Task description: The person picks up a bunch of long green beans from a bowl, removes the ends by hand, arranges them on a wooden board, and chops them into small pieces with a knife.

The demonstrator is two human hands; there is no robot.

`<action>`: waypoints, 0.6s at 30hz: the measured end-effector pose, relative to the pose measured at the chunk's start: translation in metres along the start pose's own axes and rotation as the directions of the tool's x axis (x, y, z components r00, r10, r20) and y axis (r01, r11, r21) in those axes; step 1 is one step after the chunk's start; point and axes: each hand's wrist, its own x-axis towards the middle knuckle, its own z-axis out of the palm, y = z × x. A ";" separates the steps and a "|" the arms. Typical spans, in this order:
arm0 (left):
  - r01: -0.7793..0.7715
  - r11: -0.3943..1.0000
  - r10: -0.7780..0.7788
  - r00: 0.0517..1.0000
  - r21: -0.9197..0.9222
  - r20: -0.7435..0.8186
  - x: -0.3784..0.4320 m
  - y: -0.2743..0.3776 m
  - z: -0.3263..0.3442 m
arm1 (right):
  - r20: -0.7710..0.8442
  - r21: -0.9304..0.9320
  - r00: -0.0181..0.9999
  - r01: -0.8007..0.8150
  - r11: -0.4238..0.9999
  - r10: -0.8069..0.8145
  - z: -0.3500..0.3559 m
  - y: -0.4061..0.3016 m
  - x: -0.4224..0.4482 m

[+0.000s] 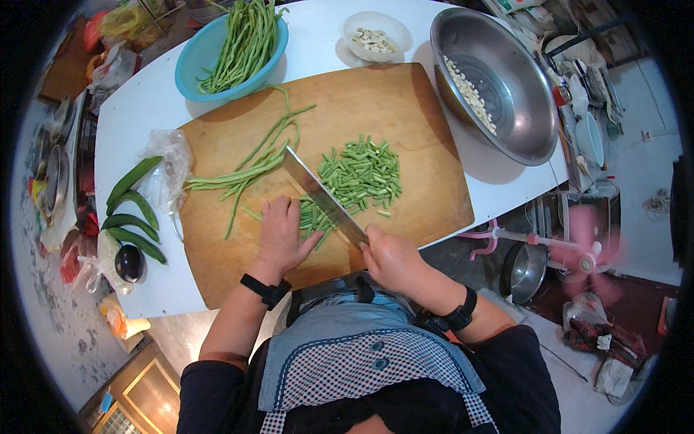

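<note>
My right hand grips the handle of a cleaver, whose broad blade slants up to the left over the wooden cutting board. My left hand rests on the board left of the blade, its fingertips at a bunch of cut green beans; whether it grips them is hard to tell. A pile of short cut green beans lies right of the blade. Long whole beans lie on the board's left part, some near the blade's far tip.
A blue bowl of long beans, a small white bowl and a large steel basin, both with pale chopped pieces, stand beyond the board. At left lie a plastic bag, several green cucumbers and a dark eggplant.
</note>
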 end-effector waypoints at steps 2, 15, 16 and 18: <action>-0.012 1.000 0.013 0.999 0.014 -0.049 -0.001 -0.001 0.003 | -0.018 0.018 0.999 -0.049 0.999 0.049 -0.001 0.001 0.000; 0.001 0.986 -0.030 0.985 -0.165 -0.170 0.001 0.009 0.014 | -0.032 -0.025 0.997 -0.069 0.997 0.068 -0.003 -0.001 0.000; 0.007 0.980 -0.045 0.981 -0.201 -0.188 0.000 0.008 0.018 | -0.044 -0.027 0.998 -0.054 0.998 0.053 -0.003 0.000 0.000; 0.010 0.971 -0.061 0.977 -0.237 -0.205 0.000 0.007 0.022 | -0.056 -0.030 0.998 -0.041 0.999 0.039 -0.002 0.001 0.000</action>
